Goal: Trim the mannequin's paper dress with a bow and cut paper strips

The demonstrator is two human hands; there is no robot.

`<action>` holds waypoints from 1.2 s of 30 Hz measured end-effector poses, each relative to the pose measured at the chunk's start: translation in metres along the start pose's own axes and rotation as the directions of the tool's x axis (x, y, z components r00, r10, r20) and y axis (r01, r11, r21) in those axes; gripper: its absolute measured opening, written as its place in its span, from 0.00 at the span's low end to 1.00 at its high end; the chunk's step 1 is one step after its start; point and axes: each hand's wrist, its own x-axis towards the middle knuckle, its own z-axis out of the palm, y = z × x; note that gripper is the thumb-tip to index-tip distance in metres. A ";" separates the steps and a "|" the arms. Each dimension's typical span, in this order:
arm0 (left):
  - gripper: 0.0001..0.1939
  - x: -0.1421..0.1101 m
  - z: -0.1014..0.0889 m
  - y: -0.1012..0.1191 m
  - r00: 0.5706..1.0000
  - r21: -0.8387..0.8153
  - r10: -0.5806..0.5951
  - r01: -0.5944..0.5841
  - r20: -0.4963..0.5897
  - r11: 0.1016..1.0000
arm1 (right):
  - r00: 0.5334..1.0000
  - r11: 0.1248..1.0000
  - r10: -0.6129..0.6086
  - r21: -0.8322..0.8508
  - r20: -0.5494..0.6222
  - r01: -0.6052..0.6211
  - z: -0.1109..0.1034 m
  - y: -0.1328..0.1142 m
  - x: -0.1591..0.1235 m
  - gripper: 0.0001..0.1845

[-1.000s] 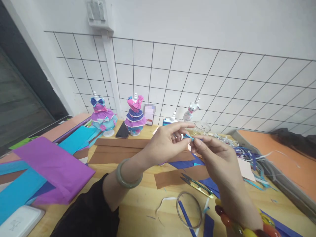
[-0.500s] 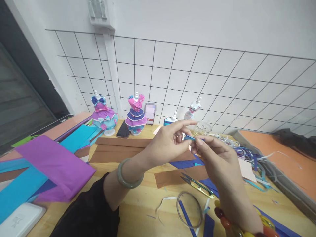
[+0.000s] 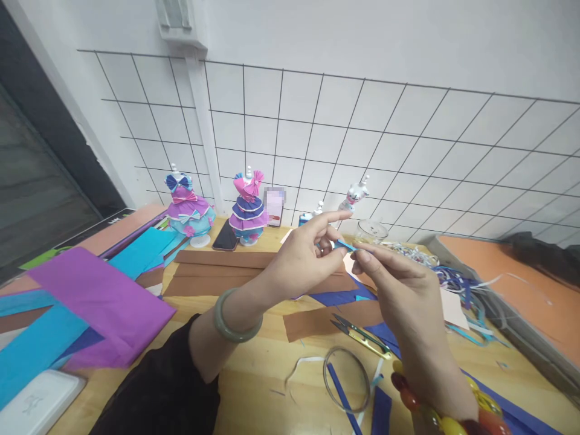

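Observation:
Between both hands a small folded blue strip [image 3: 345, 245] is stretched above the table; whether it is paper or cloth I cannot tell. My left hand [image 3: 306, 254], with a pale green bangle [image 3: 222, 320] on its wrist, pinches the left end, its forefinger held out. My right hand [image 3: 399, 284] pinches the other end between thumb and forefinger. Under the hands lie brown strips [image 3: 317, 320] and a dark blue piece [image 3: 335, 297]. Thread snips [image 3: 362, 338] with yellow handles rest just left of my right wrist.
Dressed miniature mannequins [image 3: 189, 208] [image 3: 248, 208] stand by the wall grid, near phones [image 3: 225, 235]. Purple fabric [image 3: 104, 308] and a white box [image 3: 43, 402] lie left. A metal ring [image 3: 325, 380] sits in front. Scrap ribbons [image 3: 453, 281] and an orange-bottomed tray [image 3: 521, 284] are right.
My hands have shifted slightly left and drawn a little apart, so more of the blue strip shows between them. The view has tilted slightly.

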 end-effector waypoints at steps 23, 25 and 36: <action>0.28 0.000 -0.002 -0.001 0.998 0.034 -0.032 0.030 0.059 0.999 | 0.998 0.996 0.058 0.074 0.006 -0.059 0.003 0.002 0.001 0.07; 0.27 0.000 -0.002 0.000 0.998 0.019 -0.035 0.034 0.049 0.999 | 0.998 0.994 0.063 0.090 0.021 -0.065 0.003 0.003 0.000 0.08; 0.28 0.002 -0.004 0.003 0.996 -0.090 -0.087 0.088 0.023 0.992 | 0.987 0.965 0.128 0.217 0.096 -0.146 0.001 0.010 0.003 0.14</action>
